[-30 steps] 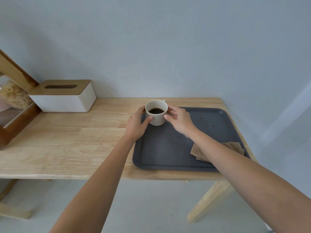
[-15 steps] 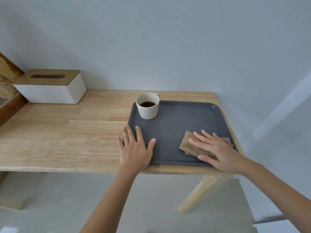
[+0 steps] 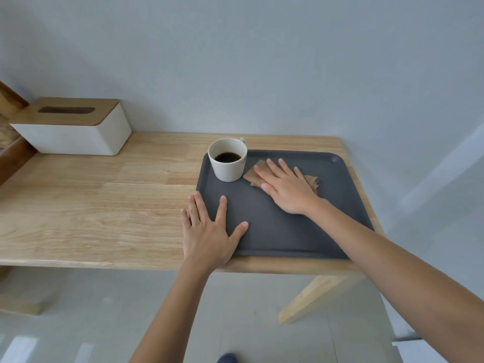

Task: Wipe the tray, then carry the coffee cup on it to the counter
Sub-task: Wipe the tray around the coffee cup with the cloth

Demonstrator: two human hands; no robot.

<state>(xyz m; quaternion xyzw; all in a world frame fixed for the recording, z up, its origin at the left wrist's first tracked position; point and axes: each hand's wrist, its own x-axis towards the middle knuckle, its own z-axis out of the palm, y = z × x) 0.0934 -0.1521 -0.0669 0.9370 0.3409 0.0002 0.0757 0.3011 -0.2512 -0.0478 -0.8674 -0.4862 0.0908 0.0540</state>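
Pressing flat, my right hand (image 3: pixel 286 187) lies palm down on the brown cloth (image 3: pixel 311 180), fingers (image 3: pixel 272 167) spread and gripping nothing, on the far half of the dark tray (image 3: pixel 288 231). Left hand (image 3: pixel 209 231) lies open across the tray's near-left corner and the counter (image 3: pixel 104 205), fingers splayed, holding nothing. Half a second ago cloth and right hand sat at the near-right; now they are just beside the coffee cup (image 3: pixel 227 159), which stands upright in the far-left corner. Tray's near edge lies close to the counter edge; bare counter reaches left to the tissue box (image 3: pixel 76 127).
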